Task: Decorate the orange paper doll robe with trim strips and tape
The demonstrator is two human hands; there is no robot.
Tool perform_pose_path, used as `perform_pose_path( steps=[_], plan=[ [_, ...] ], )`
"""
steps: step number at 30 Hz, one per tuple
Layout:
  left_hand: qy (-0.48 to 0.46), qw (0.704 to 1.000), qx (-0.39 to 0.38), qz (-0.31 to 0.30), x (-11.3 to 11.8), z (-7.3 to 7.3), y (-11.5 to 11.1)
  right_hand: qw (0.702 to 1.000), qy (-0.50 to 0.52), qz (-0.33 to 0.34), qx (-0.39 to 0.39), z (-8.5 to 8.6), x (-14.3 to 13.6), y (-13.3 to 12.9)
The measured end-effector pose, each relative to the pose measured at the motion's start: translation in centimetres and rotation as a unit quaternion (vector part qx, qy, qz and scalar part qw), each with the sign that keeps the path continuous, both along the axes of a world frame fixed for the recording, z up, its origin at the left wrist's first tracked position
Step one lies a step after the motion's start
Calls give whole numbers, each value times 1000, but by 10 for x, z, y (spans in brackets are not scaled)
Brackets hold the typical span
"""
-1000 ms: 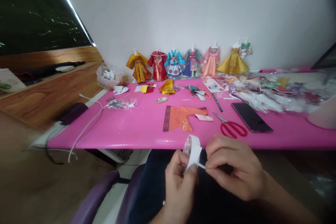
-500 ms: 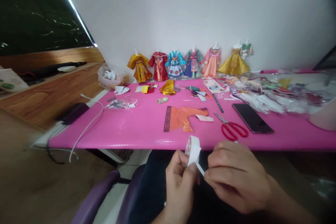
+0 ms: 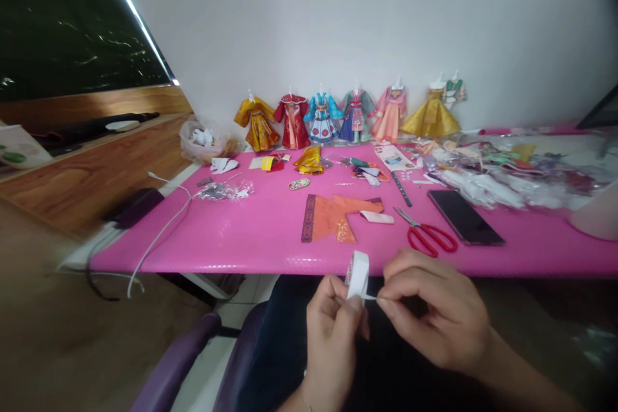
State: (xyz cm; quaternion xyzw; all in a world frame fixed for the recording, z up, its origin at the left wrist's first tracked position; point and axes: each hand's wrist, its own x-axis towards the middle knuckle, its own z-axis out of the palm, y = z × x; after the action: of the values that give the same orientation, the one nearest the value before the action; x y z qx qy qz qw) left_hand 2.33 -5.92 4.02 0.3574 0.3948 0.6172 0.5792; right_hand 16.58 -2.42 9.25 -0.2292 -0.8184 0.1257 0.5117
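My left hand (image 3: 333, 331) is closed on a roll of white tape (image 3: 358, 275), held upright just off the table's front edge. To its right, my right hand (image 3: 434, 312) pinches a thin white strip that runs from the roll, between thumb and forefinger. Beyond the roll, an orange doll garment piece (image 3: 328, 217) with a dark patterned border lies flat on the table. A small pale folded piece (image 3: 377, 217) rests on its right part. Red-handled scissors (image 3: 427, 235) lie behind my right hand, blades pointing up and left.
A black phone (image 3: 464, 217) lies right of the scissors on the pink table (image 3: 232, 238). Plastic-wrapped fabric pieces (image 3: 497, 180) are heaped at the right. Several dressed doll forms (image 3: 321, 117) stand along the wall. A white cable (image 3: 161, 238) hangs over the left edge.
My right hand has turned and its pinched fingertips have risen slightly, so the strip now runs nearly level. A loose white flap beside the roll no longer stands out. My left hand is nearly still.
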Motion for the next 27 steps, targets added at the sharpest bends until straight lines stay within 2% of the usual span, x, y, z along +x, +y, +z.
perform_pose_path(
  steps=[6,10,12,17,20,24,27],
  plan=[
    [-23,1000,-5,-12,0,-7,5,994,47,-16,-96,-5,-2,-2],
    [-12,1000,-12,8,-5,-17,7,981,118,-66,-141,1,14,0],
    [7,1000,-11,9,-7,-19,8,970,154,-65,-174,2,24,4],
    [55,998,8,20,-15,-13,11,914,225,-9,-338,-8,33,20],
    [121,990,38,55,-27,-7,15,886,247,-3,-392,-11,29,27],
    [255,959,67,103,-53,3,26,848,296,16,-440,-11,26,32],
    [347,924,63,149,-80,9,47,811,332,49,-480,-11,25,36]
  ],
)
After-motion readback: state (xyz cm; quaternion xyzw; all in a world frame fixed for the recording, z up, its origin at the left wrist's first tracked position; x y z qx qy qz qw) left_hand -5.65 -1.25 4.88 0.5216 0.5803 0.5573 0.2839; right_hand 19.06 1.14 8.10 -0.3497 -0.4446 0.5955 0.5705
